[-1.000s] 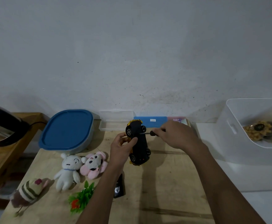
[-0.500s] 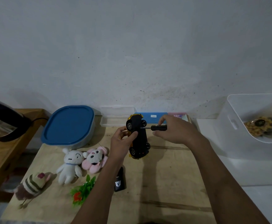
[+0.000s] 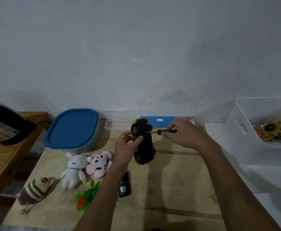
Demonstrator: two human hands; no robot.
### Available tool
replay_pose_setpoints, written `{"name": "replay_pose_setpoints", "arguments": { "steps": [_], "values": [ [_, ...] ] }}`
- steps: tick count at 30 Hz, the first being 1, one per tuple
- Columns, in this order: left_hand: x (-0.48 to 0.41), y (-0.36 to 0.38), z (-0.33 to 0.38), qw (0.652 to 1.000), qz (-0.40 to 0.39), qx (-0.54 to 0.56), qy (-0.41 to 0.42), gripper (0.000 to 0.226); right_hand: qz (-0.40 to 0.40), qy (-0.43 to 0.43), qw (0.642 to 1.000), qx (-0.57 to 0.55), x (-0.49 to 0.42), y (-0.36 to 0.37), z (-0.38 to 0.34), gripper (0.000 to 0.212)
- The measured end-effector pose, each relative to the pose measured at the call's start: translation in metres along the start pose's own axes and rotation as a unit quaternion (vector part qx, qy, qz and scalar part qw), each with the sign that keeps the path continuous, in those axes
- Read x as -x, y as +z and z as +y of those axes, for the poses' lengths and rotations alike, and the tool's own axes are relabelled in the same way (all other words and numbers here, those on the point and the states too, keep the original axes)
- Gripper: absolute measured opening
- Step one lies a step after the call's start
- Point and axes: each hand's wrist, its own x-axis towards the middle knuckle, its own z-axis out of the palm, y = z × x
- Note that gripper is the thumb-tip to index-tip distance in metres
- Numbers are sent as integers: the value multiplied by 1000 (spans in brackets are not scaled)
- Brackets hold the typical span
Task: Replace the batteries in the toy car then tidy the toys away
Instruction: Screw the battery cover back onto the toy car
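Note:
My left hand [image 3: 126, 147] grips a yellow and black toy car [image 3: 144, 142], held on its side above the wooden table [image 3: 178, 189] with its black underside facing right. A small black screwdriver [image 3: 163, 131] lies level in my right hand [image 3: 184, 134], its tip against the car's underside near the upper wheels. On the table to the left lie a white plush [image 3: 73, 169], a pink plush [image 3: 99, 164], a striped plush [image 3: 34, 189] and a green plastic plant [image 3: 86, 196]. A black remote [image 3: 124, 185] lies partly under my left forearm.
A blue-lidded container [image 3: 73, 129] and an open clear case [image 3: 121, 124] stand at the back by the wall, with blue and pink flat boxes [image 3: 163, 120] behind the car. A clear plastic bin [image 3: 259, 127] holding a toy stands at right. A kettle [image 3: 4, 124] sits on a side table at left.
The car and both hands have stayed together in the same pose. My right hand's fingers have shifted along the screwdriver handle, showing more of it. The camera has tilted slightly.

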Motion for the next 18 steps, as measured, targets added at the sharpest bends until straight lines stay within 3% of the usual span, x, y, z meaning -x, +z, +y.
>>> {"name": "replay_pose_setpoints", "arguments": {
  "steps": [3,10,18],
  "values": [
    [0,1,1,1000,-1,2,3,32,10,-2,1000,11,-1,3,0,40],
    [0,1,-1,1000,-12,-19,17,43,-6,-17,1000,10,6,3,-2,20],
    [2,0,-3,999,-28,-7,15,40,-37,25,998,-34,3,10,-5,53]
  ]
}}
